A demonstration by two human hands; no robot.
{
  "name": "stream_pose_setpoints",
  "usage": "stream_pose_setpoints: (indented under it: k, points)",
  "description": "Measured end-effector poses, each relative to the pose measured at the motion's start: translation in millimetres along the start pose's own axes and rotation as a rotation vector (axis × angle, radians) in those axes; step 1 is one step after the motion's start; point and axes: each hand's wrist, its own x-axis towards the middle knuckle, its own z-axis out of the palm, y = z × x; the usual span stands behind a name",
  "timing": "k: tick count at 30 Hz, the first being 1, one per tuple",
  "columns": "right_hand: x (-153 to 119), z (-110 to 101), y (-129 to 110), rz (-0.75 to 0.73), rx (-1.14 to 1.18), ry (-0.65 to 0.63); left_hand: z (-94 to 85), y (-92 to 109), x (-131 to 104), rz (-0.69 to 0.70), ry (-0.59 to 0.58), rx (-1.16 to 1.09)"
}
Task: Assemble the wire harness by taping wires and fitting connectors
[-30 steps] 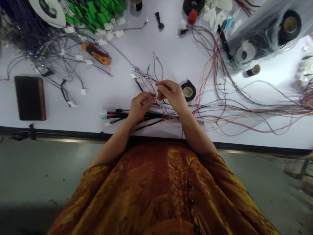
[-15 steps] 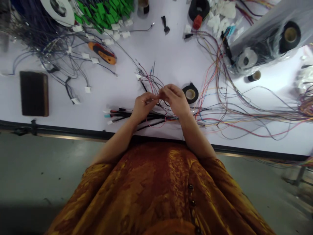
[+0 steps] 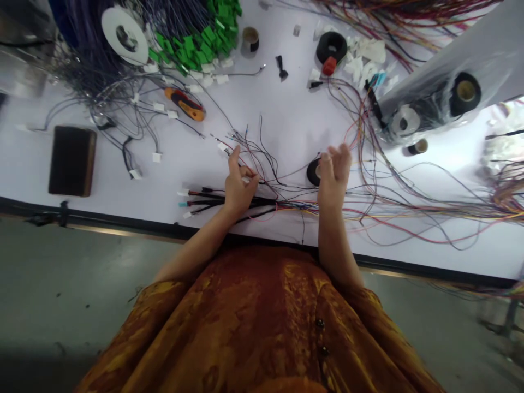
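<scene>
Thin wires point(image 3: 262, 150) fan out over the white table near its front edge. My left hand point(image 3: 239, 188) is closed on a red wire of this group, with the thumb and fingers pinched. Away to the right, my right hand point(image 3: 333, 177) is raised over the table with its fingertips pinched; a thin wire seems to run toward it, but what it grips is too small to name. A roll of black tape point(image 3: 314, 172) lies partly hidden behind the right hand. Below both hands runs a bundle with black sleeves point(image 3: 262, 202).
An orange cutter point(image 3: 185, 104), a dark box point(image 3: 72, 160) and green connectors point(image 3: 208, 41) lie at the left and back. A plastic-wrapped roll point(image 3: 442, 71) stands at the back right. Long loose wires point(image 3: 429, 202) stretch to the right edge.
My hands were together and have moved apart, the right one to the right in front of the tape roll. The camera view has shifted slightly.
</scene>
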Motion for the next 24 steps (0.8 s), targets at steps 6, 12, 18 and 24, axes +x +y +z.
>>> stream_pose_setpoints:
  k: [6, 12, 18, 24]
  points:
    - [-31, 45, -30, -0.150, -0.429, -0.561, -1.9, 6, -7, 0.065, 0.033, 0.138]
    - [-11, 82, -16, 0.022, -0.979, -0.774, -4.3, 3, -9, 0.078, 0.010, 0.244]
    - [6, 77, 0, 0.031, -1.035, -0.602, -6.0, -2, -6, 0.112, -0.067, 0.184]
    - [31, 48, 1, 0.003, -0.641, -0.207, -7.1, 0, -3, 0.070, -0.070, 0.056]
